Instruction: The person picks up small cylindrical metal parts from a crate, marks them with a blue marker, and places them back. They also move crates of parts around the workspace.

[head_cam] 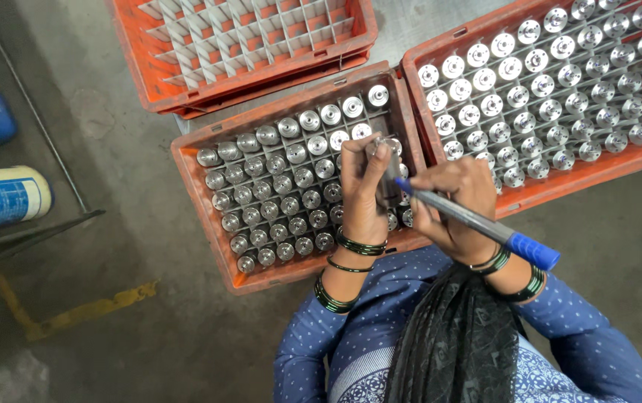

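Head-camera view: a worker's left hand (360, 186) pinched a small metal cylinder (390, 175) upright, fingers (372, 153) closed around it, while the right hand (455, 205) gripped a blue marker pen (478, 222) with its tip touching the part just beside the left thumb. The cylinder hung above the middle orange crate (209, 195), whose cells held rows of like parts beneath the fingers. A second full crate (560, 190) stood beyond the right fingers and an empty divided crate (261, 75) farther off past the left fingertips. Marking cleanly appeared to depend on holding the piece steady, keeping fingers off the spot being inked, and bracing the pen hand against the other.
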`<action>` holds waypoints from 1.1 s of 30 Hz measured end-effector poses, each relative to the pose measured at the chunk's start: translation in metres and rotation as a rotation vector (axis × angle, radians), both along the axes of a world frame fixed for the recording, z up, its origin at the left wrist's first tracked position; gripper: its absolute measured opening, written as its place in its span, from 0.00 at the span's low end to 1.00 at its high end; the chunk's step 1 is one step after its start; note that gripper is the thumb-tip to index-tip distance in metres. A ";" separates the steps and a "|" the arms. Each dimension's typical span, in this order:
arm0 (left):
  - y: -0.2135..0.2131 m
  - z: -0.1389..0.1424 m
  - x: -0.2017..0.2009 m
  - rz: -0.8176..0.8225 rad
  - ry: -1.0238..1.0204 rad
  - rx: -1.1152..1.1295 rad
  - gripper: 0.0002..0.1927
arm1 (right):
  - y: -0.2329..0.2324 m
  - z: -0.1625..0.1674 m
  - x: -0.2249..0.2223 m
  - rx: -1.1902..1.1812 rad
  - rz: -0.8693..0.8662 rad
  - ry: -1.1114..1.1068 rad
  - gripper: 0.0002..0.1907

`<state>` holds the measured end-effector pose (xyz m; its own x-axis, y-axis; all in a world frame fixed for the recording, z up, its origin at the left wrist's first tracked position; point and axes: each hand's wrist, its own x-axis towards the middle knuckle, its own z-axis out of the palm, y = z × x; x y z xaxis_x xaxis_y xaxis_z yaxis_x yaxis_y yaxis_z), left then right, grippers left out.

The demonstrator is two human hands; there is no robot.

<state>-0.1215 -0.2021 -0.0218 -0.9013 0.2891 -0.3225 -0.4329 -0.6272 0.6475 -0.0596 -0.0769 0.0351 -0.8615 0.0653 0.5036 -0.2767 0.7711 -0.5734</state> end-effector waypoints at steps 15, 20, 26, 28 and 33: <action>-0.003 0.001 -0.009 -0.146 -0.112 0.158 0.17 | 0.006 0.005 0.002 0.028 0.020 -0.010 0.12; 0.001 -0.005 -0.016 -0.143 -0.125 0.083 0.18 | 0.005 0.003 0.003 -0.002 0.046 -0.013 0.12; 0.010 -0.016 -0.020 -0.145 -0.101 0.157 0.14 | 0.015 -0.004 -0.002 0.001 0.025 -0.035 0.11; 0.011 -0.022 -0.023 -0.124 -0.087 0.156 0.14 | 0.008 -0.011 0.000 -0.018 0.025 -0.025 0.10; 0.016 -0.050 -0.041 -0.091 0.249 -0.390 0.16 | 0.023 -0.026 0.007 -0.153 -0.089 -0.001 0.10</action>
